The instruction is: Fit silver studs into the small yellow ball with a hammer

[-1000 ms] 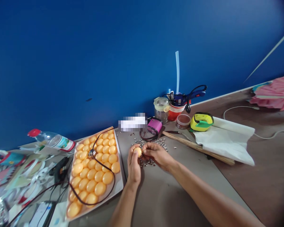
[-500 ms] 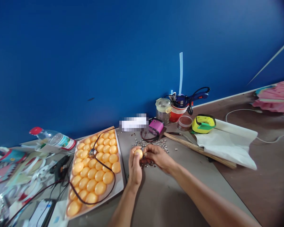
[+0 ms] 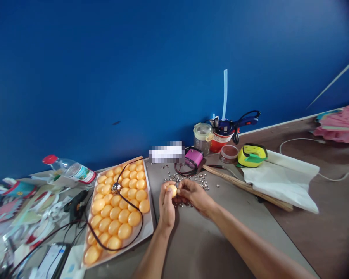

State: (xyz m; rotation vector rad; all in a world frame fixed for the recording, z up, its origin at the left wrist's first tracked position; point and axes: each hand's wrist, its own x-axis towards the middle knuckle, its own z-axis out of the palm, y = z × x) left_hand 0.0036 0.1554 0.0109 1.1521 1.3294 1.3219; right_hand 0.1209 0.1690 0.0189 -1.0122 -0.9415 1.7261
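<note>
Right now you are holding the orange ball (image 3: 171,190) just below centre frame. Your left hand (image 3: 166,207) is closing round it from beneath, and your right hand (image 3: 193,193) is pinching its right side. I judge the smooth ball could slip if either grip loosens, rolling into the loose metal studs (image 3: 192,179) just behind your knuckles and scattering them. Left of centre, the tray (image 3: 150,221) of balls is sitting near your left wrist with a black cable (image 3: 142,223) looping over it, so a swinging elbow could snag that. Bare tabletop (image 3: 197,248) is lying open at lower centre, with the wooden stick (image 3: 250,186) bounding the right.
</note>
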